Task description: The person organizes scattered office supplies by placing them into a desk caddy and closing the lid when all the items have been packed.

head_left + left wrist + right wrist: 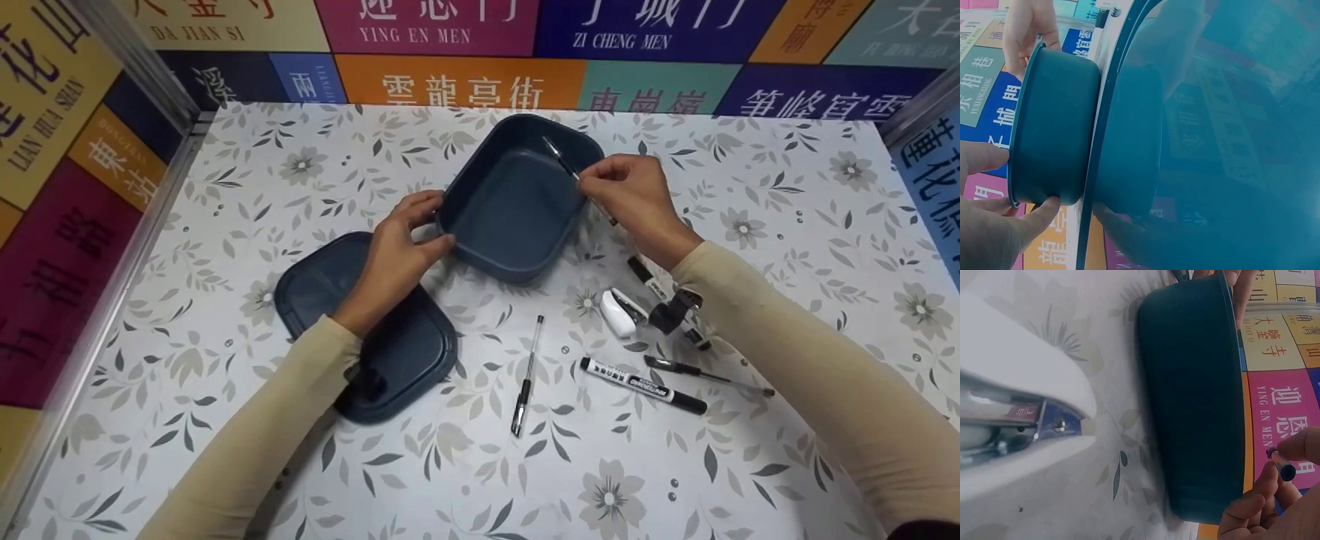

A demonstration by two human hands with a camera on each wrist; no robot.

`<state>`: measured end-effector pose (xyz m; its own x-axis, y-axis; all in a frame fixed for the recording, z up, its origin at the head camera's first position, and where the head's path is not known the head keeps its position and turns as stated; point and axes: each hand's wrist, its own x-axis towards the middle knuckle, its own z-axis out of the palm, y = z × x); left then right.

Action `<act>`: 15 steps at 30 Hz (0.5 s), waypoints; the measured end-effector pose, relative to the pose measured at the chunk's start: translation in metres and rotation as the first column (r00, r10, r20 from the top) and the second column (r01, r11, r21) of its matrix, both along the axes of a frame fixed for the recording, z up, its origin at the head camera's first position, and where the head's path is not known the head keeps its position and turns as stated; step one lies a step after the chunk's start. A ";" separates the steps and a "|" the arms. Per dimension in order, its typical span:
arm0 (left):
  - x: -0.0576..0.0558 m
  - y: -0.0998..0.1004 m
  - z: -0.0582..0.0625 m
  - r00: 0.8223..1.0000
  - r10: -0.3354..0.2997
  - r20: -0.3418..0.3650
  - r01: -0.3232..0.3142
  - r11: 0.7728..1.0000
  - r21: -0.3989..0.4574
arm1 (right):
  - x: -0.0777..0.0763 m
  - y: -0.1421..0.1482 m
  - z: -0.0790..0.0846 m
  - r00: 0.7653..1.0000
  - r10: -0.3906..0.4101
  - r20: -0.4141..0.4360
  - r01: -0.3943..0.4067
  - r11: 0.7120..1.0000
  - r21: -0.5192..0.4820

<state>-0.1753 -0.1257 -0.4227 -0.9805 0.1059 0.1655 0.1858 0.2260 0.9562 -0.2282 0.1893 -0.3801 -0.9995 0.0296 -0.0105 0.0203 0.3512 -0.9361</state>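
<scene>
A dark blue plastic box stands without its lid near the back of the table. My left hand grips its left side, thumb on the near wall and fingers at the rim. Over the right side of the box, my right hand pinches a gel pen between thumb and fingers. One end of that pen slants over the inside of the box, and the other sticks out below the hand. In the right wrist view the pen appears end-on, with the box wall beside it.
Under my left forearm lies the matching lid. A white stapler, a whiteboard marker, a second marker partly behind the right wrist, and two pens lie in front of the box. Printed panels border the table.
</scene>
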 end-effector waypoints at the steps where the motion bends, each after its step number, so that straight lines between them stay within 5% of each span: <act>1: 0.000 0.000 0.000 1.000 0.000 0.001 0.000 1.000 0.003 | -0.001 0.000 0.000 1.000 -0.001 0.000 0.001 1.000 0.004; 15: 0.000 -0.001 0.000 1.000 -0.001 -0.003 0.001 1.000 -0.012 | -0.007 -0.010 0.003 0.999 0.031 -0.005 -0.031 0.999 0.020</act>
